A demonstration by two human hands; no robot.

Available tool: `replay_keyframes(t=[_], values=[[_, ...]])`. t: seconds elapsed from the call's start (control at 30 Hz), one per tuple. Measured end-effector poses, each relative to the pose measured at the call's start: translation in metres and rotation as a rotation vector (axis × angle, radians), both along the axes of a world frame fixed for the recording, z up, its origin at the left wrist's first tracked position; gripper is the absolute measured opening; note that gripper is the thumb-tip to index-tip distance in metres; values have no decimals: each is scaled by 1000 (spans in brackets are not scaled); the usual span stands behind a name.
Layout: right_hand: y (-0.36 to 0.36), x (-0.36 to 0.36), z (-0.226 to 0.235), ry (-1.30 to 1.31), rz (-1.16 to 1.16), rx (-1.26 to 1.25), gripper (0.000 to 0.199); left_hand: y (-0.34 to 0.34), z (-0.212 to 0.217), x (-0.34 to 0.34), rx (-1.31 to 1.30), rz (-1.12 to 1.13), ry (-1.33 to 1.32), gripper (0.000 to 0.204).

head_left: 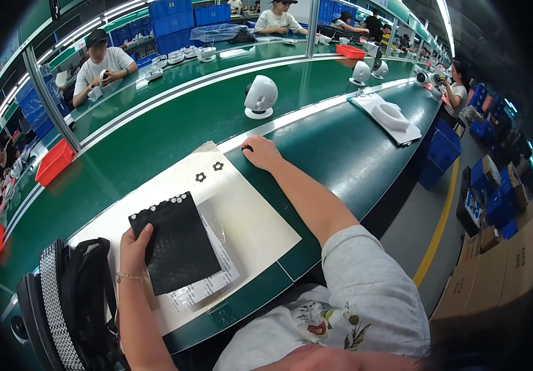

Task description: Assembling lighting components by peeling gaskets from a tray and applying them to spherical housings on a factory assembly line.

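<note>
glossy green worktop (328, 148) curves through a bright workshop, a yellow line (437, 241) marking the grey floor and people (102, 68) seated at benches beyond. on it lies a cream board (260, 222), bearing two black flower-shaped pieces (218, 166) and a sheet of paper (217, 285). over the paper, the left hand (133, 250) pinches a black sheet (181, 247) edged with pale dots, thumb on top. the right hand (263, 153), by the board's far corner, curls its fingers around something small and dark (248, 148); i cannot tell what. a white rounded device (261, 96) stands beyond. one red bin (55, 162) sits by a metal post (52, 99), its contents hard to make out; a blue bin (440, 151) stands beside the worktop's right edge, with cardboard boxes (492, 266) nearer. the paper carries lines of print and the boxes dark markings, too small to read
</note>
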State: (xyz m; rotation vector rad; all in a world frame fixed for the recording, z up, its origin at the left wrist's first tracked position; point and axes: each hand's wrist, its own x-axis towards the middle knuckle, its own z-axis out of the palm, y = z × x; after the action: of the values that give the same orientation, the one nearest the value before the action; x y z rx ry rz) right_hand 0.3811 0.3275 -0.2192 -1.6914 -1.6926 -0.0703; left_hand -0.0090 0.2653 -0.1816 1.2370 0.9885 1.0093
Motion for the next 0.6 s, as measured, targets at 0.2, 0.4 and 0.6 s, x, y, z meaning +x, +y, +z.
replay_keyframes(t=[0.2,0.4,0.6], values=[[-4,-3,3,0,-15,32,16,0,0,1,23,0,2,25],[-5,-5,8,13,-20,6,15,2,-3,0,29,0,3,26],[-7,-4,14,-27,-10,-140,19,-1,-2,2,33,4,3,26]])
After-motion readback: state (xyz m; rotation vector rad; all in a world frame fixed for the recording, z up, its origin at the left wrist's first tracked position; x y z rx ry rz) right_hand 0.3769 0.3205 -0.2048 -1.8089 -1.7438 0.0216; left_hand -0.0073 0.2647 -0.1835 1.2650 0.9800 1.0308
